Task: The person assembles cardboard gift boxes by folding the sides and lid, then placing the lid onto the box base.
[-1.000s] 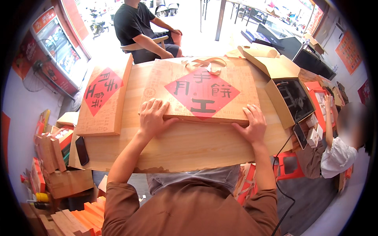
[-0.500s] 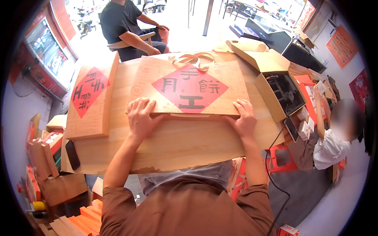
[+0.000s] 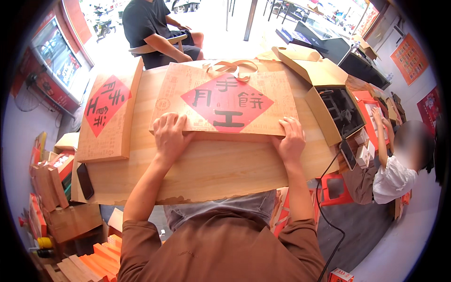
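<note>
A flat brown cardboard gift box [image 3: 277,117] with a red diamond panel and dark characters lies in the middle of the wooden table, its ribbon handles [image 3: 230,70] at the far side. My left hand [image 3: 170,136] grips its near left corner, fingers over the top and thumb along the near side. At the near right corner, my right hand [image 3: 290,138] holds the box the same way. The undersides of both hands are hidden. To the left, a second box of the same design [image 3: 110,150] lies apart from my hands.
A black phone [image 3: 85,181] rests at the table's left edge. An open carton [image 3: 324,117] with dark contents stands on the right, and a cable [image 3: 329,225] hangs down nearby. One person [image 3: 145,28] sits across the table; another [image 3: 394,181] works at the right among small boxes.
The near side of the box now looks closed flush, where a flap edge showed before. My thumbs have drawn slightly outward. The co-worker's hands at right have come lower over the red box.
</note>
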`<state>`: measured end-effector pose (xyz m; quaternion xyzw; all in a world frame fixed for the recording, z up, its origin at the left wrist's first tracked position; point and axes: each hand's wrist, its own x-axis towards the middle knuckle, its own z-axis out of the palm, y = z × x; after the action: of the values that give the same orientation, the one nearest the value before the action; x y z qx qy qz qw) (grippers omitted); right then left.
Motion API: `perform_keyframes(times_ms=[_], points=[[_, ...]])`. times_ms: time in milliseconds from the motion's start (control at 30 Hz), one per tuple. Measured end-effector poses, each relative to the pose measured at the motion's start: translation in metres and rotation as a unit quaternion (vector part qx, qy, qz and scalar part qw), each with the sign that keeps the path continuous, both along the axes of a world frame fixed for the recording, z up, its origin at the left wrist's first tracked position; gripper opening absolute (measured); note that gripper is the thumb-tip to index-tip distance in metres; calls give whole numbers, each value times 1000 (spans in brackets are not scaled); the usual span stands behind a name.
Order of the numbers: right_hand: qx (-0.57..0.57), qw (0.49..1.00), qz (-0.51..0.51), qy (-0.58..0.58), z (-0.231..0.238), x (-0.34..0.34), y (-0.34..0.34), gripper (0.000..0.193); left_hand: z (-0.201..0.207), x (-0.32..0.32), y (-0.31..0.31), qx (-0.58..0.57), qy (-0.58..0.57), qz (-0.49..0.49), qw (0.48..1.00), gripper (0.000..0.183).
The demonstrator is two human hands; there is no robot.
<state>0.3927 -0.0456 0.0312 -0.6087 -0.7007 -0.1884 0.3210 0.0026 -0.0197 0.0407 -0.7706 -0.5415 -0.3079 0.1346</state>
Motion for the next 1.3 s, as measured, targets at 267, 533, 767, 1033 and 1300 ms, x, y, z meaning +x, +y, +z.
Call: perform_keyframes(times_ms=[267,533,767,1033,1300], points=[[4,1000,-10,-12,1,-5,-2,63,1,3,1,-8,18,10,1000,54],[23,999,35,28,-12,6,-5,79,1,-23,-3,42,-22,-67,997,65],[43,997,-30,-64,-6,-8,-16,91,-9,-66,4,36,-76,-17,996,76],[44,999,3,-7,-2,-7,-16,90,-11,-88,9,-99,-146,-69,982,81],[19,999,37,25,-4,-4,-15,76,-25,-84,13,-106,-271,-92,952,70]])
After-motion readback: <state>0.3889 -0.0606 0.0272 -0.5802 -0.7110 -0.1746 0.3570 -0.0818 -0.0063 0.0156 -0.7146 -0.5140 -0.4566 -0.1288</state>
